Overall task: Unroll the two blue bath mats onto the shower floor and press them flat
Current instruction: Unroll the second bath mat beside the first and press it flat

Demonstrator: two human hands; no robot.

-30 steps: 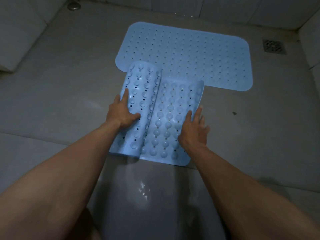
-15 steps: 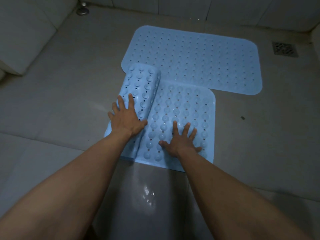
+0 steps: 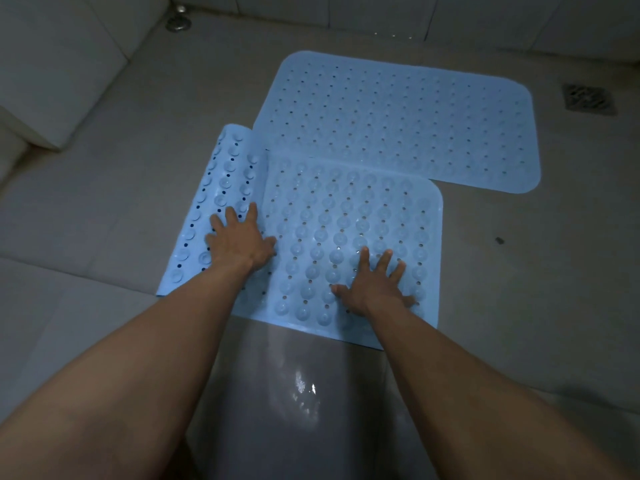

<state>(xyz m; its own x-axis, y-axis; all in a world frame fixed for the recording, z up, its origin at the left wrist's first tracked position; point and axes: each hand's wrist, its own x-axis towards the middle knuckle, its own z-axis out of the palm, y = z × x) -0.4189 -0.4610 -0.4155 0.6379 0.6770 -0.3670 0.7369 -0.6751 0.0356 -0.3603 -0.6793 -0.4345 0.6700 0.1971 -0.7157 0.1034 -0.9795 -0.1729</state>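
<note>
Presently left hand [image 3: 240,242] lay palm-down on the rolled part [image 3: 225,181] of the near mat [image 3: 346,216] — grip apart, fingers splayed, clasping nothing. Right hand [image 3: 372,287] pressed the unrolled part likewise. Far mat [image 3: 398,123] lay flat on the shower floor [image 3: 121,174].

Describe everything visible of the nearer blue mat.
The nearer blue mat looks like soft rubber, suction cups up, small holes. Its right part lies flat on the shower floor; its left part is rolled. The left hand rests on the roll, the right hand presses the flat part. Its far edge meets the far mat.
</note>
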